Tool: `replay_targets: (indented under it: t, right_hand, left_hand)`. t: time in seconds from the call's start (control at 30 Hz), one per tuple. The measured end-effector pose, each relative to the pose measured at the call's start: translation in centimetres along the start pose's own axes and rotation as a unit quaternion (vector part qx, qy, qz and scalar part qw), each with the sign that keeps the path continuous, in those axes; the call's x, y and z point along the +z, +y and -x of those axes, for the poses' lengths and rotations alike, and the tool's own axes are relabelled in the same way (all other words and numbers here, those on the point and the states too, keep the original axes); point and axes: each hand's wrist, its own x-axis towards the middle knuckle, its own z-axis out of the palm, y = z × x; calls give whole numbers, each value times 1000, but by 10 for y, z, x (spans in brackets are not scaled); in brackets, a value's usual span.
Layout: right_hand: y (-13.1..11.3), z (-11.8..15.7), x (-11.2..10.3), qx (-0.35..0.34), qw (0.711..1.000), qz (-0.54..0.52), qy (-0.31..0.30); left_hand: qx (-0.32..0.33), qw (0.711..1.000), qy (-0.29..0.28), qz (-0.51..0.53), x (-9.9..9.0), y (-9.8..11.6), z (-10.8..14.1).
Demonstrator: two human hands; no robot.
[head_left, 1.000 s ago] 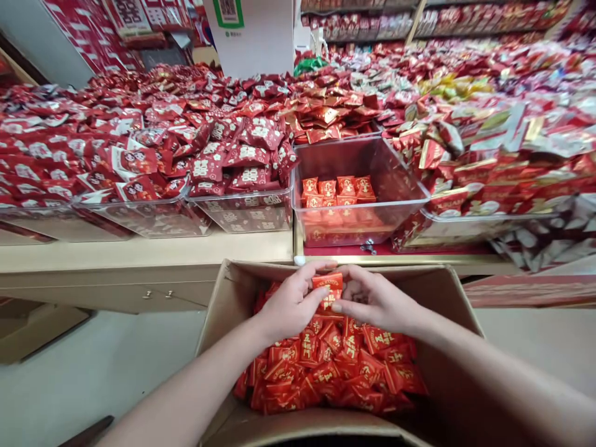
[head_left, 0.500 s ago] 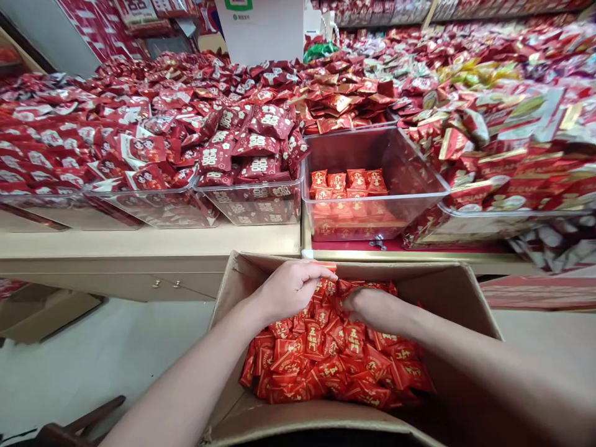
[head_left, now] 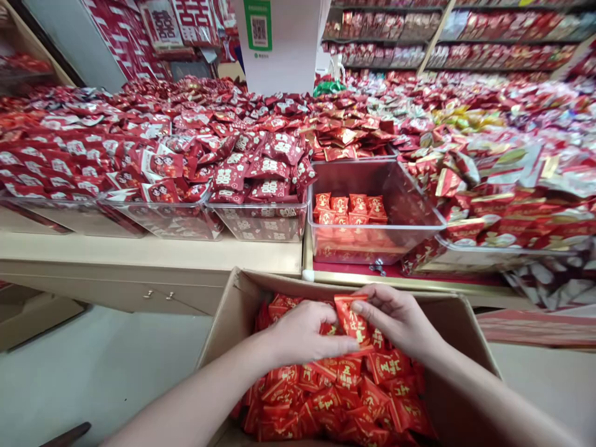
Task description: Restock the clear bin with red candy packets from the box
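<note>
Over the heap [head_left: 348,374] in the cardboard box [head_left: 236,313], our right hand [head_left: 404,320] is pinching one red packet [head_left: 347,318]; our left hand [head_left: 300,335] is curving beside it, though we cannot tell whether it is gripping anything. We are apparently gathering packets singly, and the next move is probably calling for steady two-handed alignment.

The right thumb covers part of the red packet [head_left: 349,320], and the packet conceals some of the right hand's [head_left: 400,320] fingertips. Whether the left hand [head_left: 302,335] also grips it cannot be told. Both hands block some of the heap of packets [head_left: 326,400] below. The cardboard box [head_left: 235,316] and forearms run off the bottom edge; the top edge crops the white sign [head_left: 288,65]. A dark object [head_left: 377,267] under the clear bin [head_left: 377,228] is too small to identify.
</note>
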Motion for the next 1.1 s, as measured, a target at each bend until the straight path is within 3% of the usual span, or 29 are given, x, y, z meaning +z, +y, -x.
replay_targets:
  t: [0.1,0.2,0.27,0.37,0.43,0.6,0.7,0.87,0.97,1.1]
  right_hand:
    - [-6,3,-2,-20,999,24,-35]
    - [-27,2,-13,-95,987,121,-35]
    - [-50,-6,-28,-149,973,175,21]
    - [-82,-37,-58,-173,944,207,191]
    - [-93,-69,-75,-147,937,201,245]
    - [-85,-152,-87,-21,985,103,136]
    - [-79,-188,-83,49,983,98,144]
    - [-72,-224,-71,155,958,196,140]
    - [-64,-235,-61,184,959,178,119]
    - [-55,-243,-53,205,960,146,121]
  left_hand:
    - [60,992,51,-94,2,0,1]
    - [99,988,69,-92,-1,1,2]
    - [125,989,62,-49,-4,3,3]
    - [130,988,77,-14,-6,5,4]
    - [122,988,95,-29,-5,4,4]
    - [148,980,90,-98,1,-4,2]
    - [178,969,85,-151,3,-12,-2]
    - [194,954,69,-218,3,-25,-11]
    - [177,953,46,-243,4,-34,-16]
    - [190,961,13,-202,7,-48,-22]
